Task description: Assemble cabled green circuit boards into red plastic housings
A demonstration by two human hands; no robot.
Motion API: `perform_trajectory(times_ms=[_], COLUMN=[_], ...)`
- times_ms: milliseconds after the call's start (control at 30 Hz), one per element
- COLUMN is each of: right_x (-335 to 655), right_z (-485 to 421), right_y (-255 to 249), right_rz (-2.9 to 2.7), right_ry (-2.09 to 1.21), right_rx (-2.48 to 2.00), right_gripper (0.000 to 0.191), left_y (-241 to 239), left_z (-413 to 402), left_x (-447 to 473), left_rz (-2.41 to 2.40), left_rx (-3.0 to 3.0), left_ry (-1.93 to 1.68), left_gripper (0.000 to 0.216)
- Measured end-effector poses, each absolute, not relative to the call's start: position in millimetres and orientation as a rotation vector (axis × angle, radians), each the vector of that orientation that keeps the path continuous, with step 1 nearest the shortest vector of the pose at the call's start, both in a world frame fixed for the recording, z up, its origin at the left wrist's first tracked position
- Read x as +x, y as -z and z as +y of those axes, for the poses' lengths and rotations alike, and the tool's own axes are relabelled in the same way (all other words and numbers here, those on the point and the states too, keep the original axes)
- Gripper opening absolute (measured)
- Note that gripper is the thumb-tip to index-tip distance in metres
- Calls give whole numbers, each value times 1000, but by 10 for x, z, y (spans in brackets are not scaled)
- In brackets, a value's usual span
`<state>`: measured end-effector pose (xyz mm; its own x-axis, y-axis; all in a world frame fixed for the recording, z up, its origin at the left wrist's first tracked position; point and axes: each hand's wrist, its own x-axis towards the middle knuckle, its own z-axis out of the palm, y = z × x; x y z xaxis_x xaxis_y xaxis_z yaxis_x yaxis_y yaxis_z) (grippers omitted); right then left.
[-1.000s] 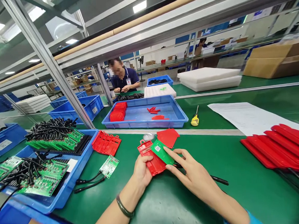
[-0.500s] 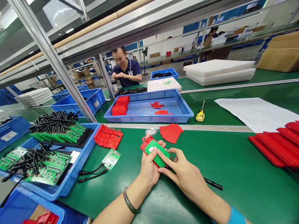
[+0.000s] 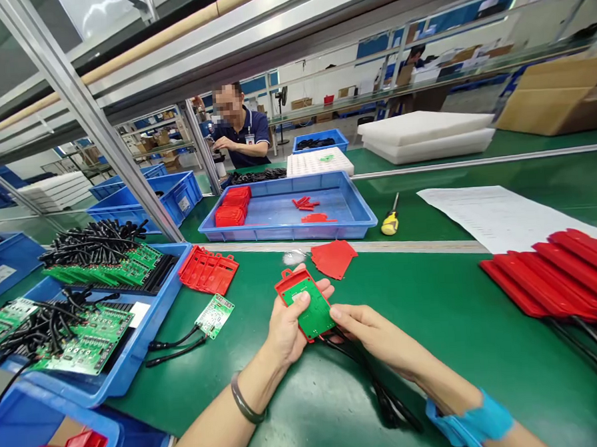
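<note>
My left hand [image 3: 283, 331] is wrapped round a red plastic case [image 3: 287, 275], palm up beneath it, thumb pressed on top. In the case lies a green circuit board [image 3: 314, 316]. My right hand [image 3: 361, 323] is closed at the board's lower right corner, its fingertips partly hidden. Black cables [image 3: 369, 373] run from the near end of the case, under my right hand and across the bench. To the left, another circuit board [image 3: 214, 316] with two black leads lies beside an empty red case [image 3: 209, 271]. Red sheets [image 3: 334, 259] lie just beyond my hands.
A blue tray [image 3: 289, 232] holding red parts stands ahead, with a yellow screwdriver [image 3: 390, 223] beside it. Blue bins [image 3: 176, 264] of cabled boards are at left. Red cases with cables [image 3: 546, 277] and paper [image 3: 478, 214] lie right. A co-worker [image 3: 241, 130] sits opposite.
My right hand has drawn back from the middle of the board to its lower right corner. More of the board and the black cables now show. The view has shifted slightly.
</note>
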<state>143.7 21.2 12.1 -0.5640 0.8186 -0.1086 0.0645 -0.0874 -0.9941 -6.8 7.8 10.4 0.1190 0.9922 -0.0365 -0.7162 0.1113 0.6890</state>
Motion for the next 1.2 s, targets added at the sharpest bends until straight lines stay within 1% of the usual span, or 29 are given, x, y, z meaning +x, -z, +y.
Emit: perform_trajectory(times_ms=[67, 200, 300, 367, 467, 567, 667, 933, 1033, 1167, 1200], right_x=[1396, 1299, 1266, 1255, 1235, 1217, 1211, 1214, 1219, 1204, 1201], right_z=[215, 184, 163, 153, 138, 124, 116, 68, 70, 125, 141], right_y=[-103, -23, -7, -18, -22, 12, 61, 123, 95, 63, 63], right_rz=[-1568, -1467, -1415, -1412, -1425, -1449, -1529, -1673, -1617, -1507, -1505], right_ry=[-1773, -1720, -1720, -1739, -1762, -1751, -1714, -1465, -1546, -1716, -1729], right_rx=[-889, -913, -929, -928, -916, -924, -965, -1136, -1094, -948, -939], right_gripper=[47, 49, 51, 51, 51, 48, 44, 44, 45, 49, 50], left_y=[-107, -83, -95, -115, -129, -119, -118, -106, -109, -123, -119], left_z=[54, 40, 57, 77, 118, 160, 181, 162, 171, 157, 151], left_x=[-48, -15, -32, -59, -105, -155, -205, -172, -166, -155, -145], left_rz=[572, 609, 631, 587, 582, 733, 820, 981, 935, 591, 525], left_rx=[607, 612, 618, 591, 504, 435, 473, 691, 635, 482, 461], left_ry=[-1331, -1337, -1349, -1292, -1247, -1334, -1379, -1489, -1452, -1278, -1242], left_gripper=[74, 77, 75, 72, 57, 36, 29, 29, 31, 45, 45])
